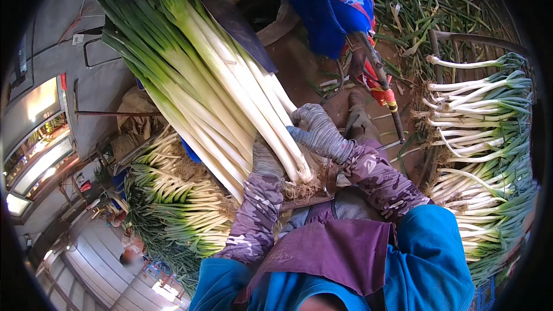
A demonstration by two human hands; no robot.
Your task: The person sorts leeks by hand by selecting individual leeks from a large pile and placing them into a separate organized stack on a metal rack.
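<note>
Long leeks, white at the root end and green at the tips, lie slanting on a dark support, with tangled roots toward me. My left hand, in a grey knit glove, is against the stalks, its fingers hidden by them. My right hand, similarly gloved, is closed at the right side of the leeks' white ends, above the roots. Both forearms wear camouflage sleeves.
Piles of smaller leeks lie at the lower left and on a right-hand rack. A blue cloth and metal tool are ahead. Leaf scraps cover the upper-right floor. A blurred person is at the far lower left.
</note>
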